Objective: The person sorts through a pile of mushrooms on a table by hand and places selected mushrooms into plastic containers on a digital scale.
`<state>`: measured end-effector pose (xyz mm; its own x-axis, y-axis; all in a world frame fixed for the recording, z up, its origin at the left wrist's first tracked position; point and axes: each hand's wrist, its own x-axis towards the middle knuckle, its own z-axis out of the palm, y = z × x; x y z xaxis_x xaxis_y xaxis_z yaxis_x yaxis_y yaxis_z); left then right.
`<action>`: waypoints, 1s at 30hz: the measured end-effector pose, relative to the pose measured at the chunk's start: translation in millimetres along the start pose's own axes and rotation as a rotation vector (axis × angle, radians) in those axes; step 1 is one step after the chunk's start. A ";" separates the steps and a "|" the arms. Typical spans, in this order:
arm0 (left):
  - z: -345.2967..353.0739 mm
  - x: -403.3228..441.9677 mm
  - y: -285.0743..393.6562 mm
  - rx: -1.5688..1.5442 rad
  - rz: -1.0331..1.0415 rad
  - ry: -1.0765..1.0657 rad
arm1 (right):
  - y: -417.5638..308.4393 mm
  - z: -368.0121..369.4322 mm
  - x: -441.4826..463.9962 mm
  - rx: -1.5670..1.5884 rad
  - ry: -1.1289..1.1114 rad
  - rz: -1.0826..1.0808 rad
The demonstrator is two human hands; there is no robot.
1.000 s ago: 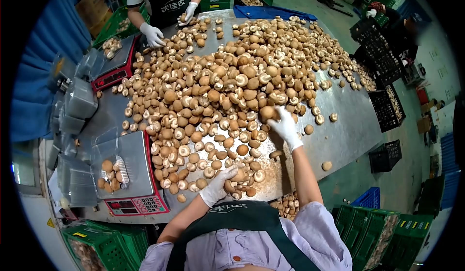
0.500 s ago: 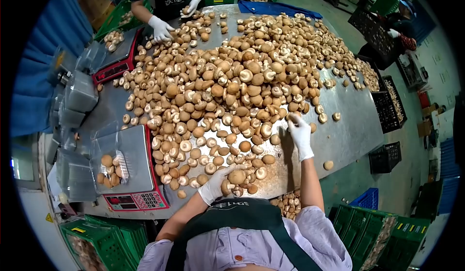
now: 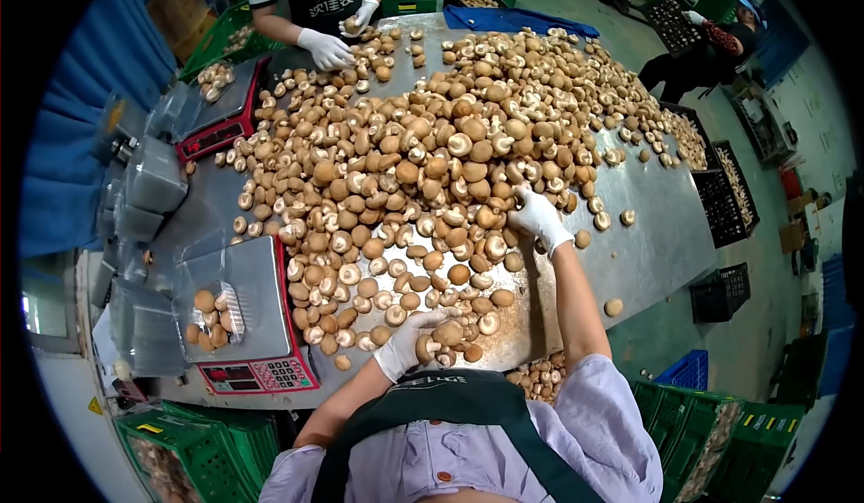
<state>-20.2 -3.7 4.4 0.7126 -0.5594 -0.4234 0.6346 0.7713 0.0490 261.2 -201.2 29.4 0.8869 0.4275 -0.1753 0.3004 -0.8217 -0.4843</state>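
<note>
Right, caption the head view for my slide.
At a metal table, the gloved left hand holds mushrooms, the gloved right hand at the heap, a mushroom tray on a scale.

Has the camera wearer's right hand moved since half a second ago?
Yes: judged against the metal table, the right hand has gone farther from the near edge and leftward, to the mushroom pile.

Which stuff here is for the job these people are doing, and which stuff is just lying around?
For the job, it seems:
mushroom pile
metal table
nearer scale
clear tray of mushrooms on it

Probably just around:
blue curtain
blue crate
cardboard box
</note>
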 end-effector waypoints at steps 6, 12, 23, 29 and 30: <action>-5.7 2.8 0.8 0.018 0.032 -0.068 | 7.4 14.5 -27.0 -0.011 0.098 0.035; -5.9 0.7 0.0 0.107 0.035 -0.065 | 21.4 2.2 -46.0 0.646 0.113 0.249; 17.2 16.7 4.0 0.407 0.086 -0.045 | -27.3 24.3 -112.0 1.091 -0.091 0.135; -12.3 47.4 8.3 0.188 0.128 -0.017 | -76.3 42.7 -133.7 0.544 -0.172 -0.128; -12.0 47.6 8.7 0.167 0.150 0.027 | -77.1 41.9 -130.6 0.614 -0.169 -0.117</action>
<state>15.7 -20.0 -26.1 0.7960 -0.4320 -0.4240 0.5642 0.7832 0.2613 107.6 -177.9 53.7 0.7781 0.5955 -0.1998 0.0917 -0.4224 -0.9018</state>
